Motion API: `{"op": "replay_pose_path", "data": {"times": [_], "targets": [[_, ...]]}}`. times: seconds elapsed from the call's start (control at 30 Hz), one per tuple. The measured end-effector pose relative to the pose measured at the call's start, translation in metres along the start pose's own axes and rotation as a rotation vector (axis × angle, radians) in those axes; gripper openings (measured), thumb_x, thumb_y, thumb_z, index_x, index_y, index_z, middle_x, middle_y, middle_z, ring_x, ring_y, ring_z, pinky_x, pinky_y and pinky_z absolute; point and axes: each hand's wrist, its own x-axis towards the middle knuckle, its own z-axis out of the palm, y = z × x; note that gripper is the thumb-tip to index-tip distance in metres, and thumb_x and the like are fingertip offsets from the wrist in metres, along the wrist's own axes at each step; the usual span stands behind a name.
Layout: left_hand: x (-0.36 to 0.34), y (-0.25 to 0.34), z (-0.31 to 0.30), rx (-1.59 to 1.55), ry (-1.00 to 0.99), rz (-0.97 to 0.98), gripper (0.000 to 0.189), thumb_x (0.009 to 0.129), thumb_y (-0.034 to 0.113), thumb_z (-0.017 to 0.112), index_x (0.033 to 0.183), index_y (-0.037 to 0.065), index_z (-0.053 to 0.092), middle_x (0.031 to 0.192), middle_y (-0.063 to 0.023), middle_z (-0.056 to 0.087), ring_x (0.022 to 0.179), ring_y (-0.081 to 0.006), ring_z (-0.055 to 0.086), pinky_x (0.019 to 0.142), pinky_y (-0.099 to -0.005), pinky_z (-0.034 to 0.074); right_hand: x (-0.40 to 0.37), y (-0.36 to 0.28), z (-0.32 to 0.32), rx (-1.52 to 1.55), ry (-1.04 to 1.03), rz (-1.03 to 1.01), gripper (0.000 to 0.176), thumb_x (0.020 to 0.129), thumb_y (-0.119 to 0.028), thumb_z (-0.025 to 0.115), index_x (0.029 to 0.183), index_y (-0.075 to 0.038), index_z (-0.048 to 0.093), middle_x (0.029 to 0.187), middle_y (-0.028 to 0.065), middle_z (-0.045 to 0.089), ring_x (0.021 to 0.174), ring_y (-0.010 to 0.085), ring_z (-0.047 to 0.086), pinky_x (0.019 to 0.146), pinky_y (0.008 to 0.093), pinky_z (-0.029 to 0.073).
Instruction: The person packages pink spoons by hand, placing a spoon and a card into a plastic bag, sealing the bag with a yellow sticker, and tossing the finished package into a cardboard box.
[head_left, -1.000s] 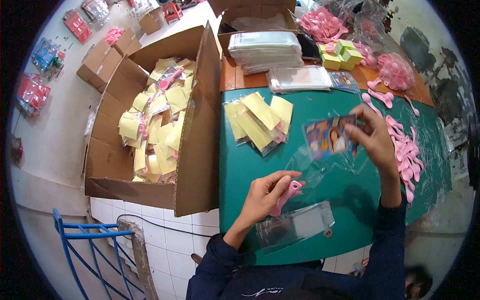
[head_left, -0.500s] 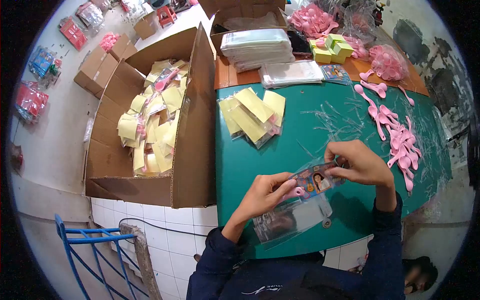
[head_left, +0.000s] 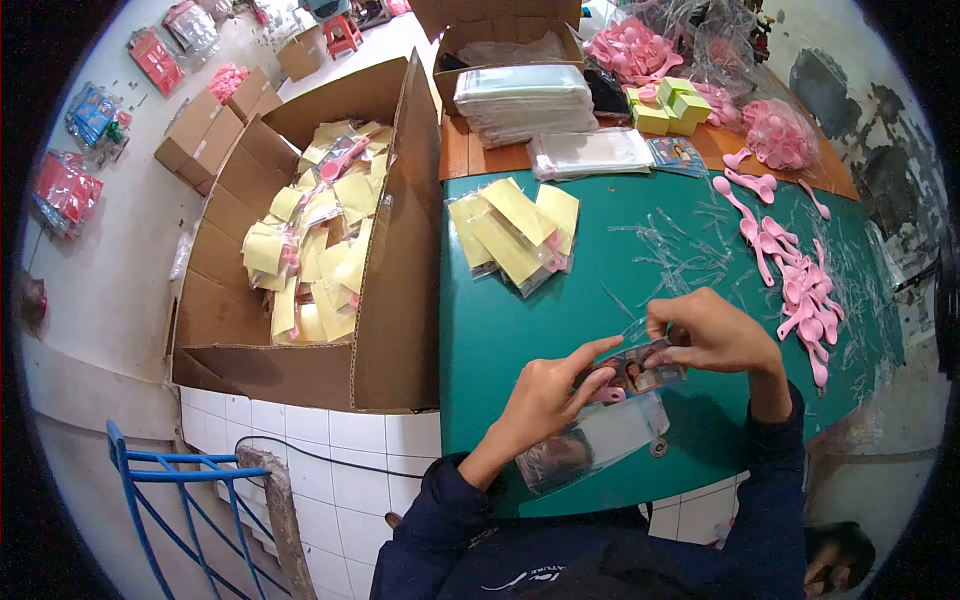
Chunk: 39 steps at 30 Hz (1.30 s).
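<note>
Over the green table's near edge, both hands hold a small printed card with a picture of a person on it. My left hand grips the card's left end, thumb on top and index finger stretched along the upper edge. A pink spoon shows partly under that thumb. My right hand pinches the card's right end, with a thin strip of clear plastic beside the fingertips. Below the card lies a clear plastic bag; whether the card is inside plastic is hard to tell.
Packed bags with yellow cards lie on the green table. Pink spoons and plastic scraps are at right. Bag stacks stand at the back. A cardboard box of packed bags stands left.
My left index finger has stretched out along the card's upper edge. The card has tilted and shifted slightly right. My right hand keeps its pinch. The whole view has shifted a little.
</note>
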Motion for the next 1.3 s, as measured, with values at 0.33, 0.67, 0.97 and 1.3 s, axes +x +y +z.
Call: {"op": "replay_pose_path", "data": {"times": [0.33,0.67,0.97,1.3], "targets": [[0.000,0.005,-0.006,0.029,0.050,-0.133,0.067,0.082,0.022,0.067,0.137,0.013,0.030,0.075,-0.0164,0.066,0.068,-0.0335,0.064,0.058,-0.0361,0.049,0.010,0.012,0.017,0.242,-0.023,-0.017,0.021,0.071,-0.016,0.073,0.074,-0.001,0.058,0.065,0.0070,0.059,0.061,0.0164,0.057,0.057,0.0278,0.045],[0.004,-0.003,-0.029,-0.230,0.060,-0.252,0.077,0.075,0.012,0.073,0.138,0.013,0.029,0.084,-0.0131,0.068,0.079,-0.0139,0.065,0.070,-0.0273,0.050,0.015,0.024,0.000,0.514,0.078,0.223,0.018,0.069,-0.012,0.074,0.073,-0.003,0.059,0.070,-0.0011,0.057,0.068,0.0077,0.054,0.063,0.0223,0.043],[0.002,-0.007,-0.027,-0.337,0.049,-0.161,0.076,0.077,0.012,0.072,0.138,0.012,0.026,0.087,-0.0150,0.068,0.080,-0.0185,0.066,0.068,-0.0308,0.054,0.015,0.034,0.008,0.489,0.217,0.096,0.012,0.072,-0.007,0.071,0.076,0.000,0.062,0.070,0.0011,0.060,0.066,0.0074,0.056,0.059,0.0235,0.045],[-0.012,-0.008,-0.019,-0.533,0.084,-0.426,0.061,0.095,0.020,0.045,0.141,0.010,0.007,0.099,-0.0189,0.062,0.091,-0.0241,0.064,0.071,-0.0324,0.054,0.013,-0.005,0.034,-0.081,0.390,0.058,0.032,0.075,-0.014,0.068,0.100,0.003,0.059,0.098,0.0169,0.060,0.085,0.0260,0.061,0.068,0.0324,0.050]]}}
